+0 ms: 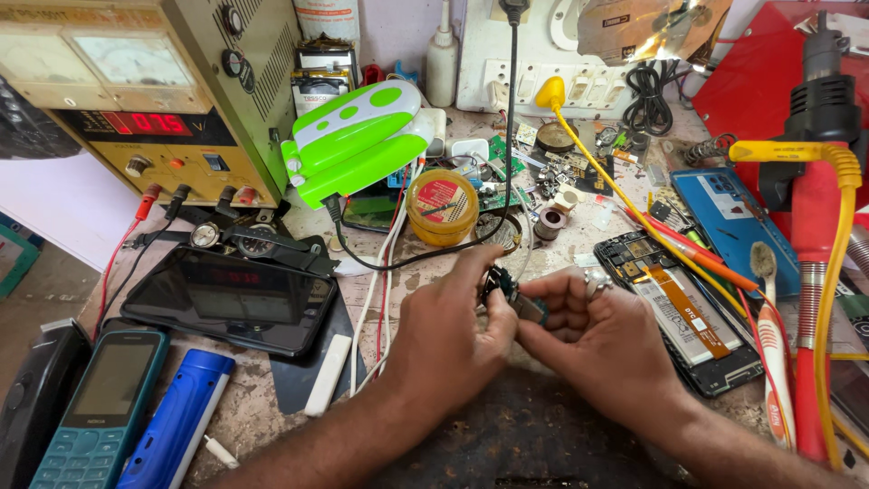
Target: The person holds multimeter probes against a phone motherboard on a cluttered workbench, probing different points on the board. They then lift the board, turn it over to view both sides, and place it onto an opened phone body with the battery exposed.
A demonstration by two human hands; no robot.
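Both my hands meet at the middle of the cluttered workbench, pinching one small dark electronic part (512, 294) with a green circuit piece between them. My left hand (445, 337) grips its left end with thumb and fingers. My right hand (593, 337), wearing a ring, holds the right end. A black cable (398, 263) runs from near the part up toward the back wall. Most of the part is hidden by my fingers.
An opened phone (681, 312) lies right of my hands, with a toothbrush (772, 349) and a red and yellow tool (819, 272) beyond. A tablet (231, 297), teal keypad phone (95, 412) and blue device (176, 417) lie left. Behind stand a power supply (149, 100), a green lamp (358, 136) and a yellow tin (441, 206).
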